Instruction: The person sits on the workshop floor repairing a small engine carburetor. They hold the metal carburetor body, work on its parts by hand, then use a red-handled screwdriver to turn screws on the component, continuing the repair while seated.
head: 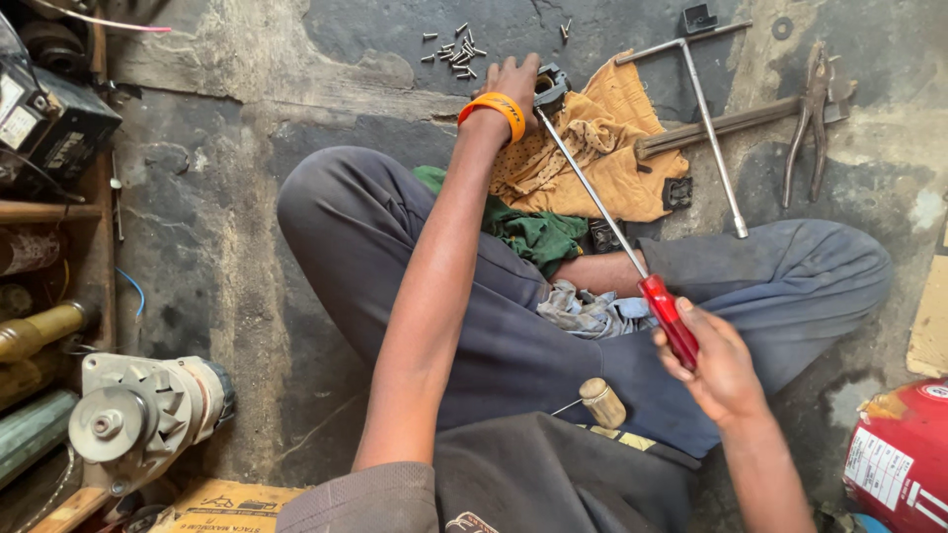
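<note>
A small dark metal part [550,87] sits on the concrete floor [217,227], at the upper left edge of a mustard-yellow cloth [592,148]. The left hand [513,81] reaches out to it, fingers curled around its near side, though how tightly they grip cannot be told. An orange wristband [494,107] circles that wrist.

A long screwdriver [617,232] runs from the part across the cloth and back toward the viewer. Its tip meets the part. The right hand [716,365] has its fingers wrapped closed around the red handle [670,318].

Below the cloth, over the person's crossed legs in dark blue trousers [494,326], lie a green rag [533,232] and a pale grey rag [592,311]. A second tool with a wooden handle [601,402] rests on the lap.

Above and left of the cloth, loose screws [456,49] are scattered on the floor. Right of the cloth lie a metal T-handled wrench [711,128], a flat rusty bar [731,123] and pliers [810,114].

Far left of the cloth, at the lower edge, stands a grey alternator [148,410]. Far right and low, a red cylinder [904,454] shows partly.
</note>
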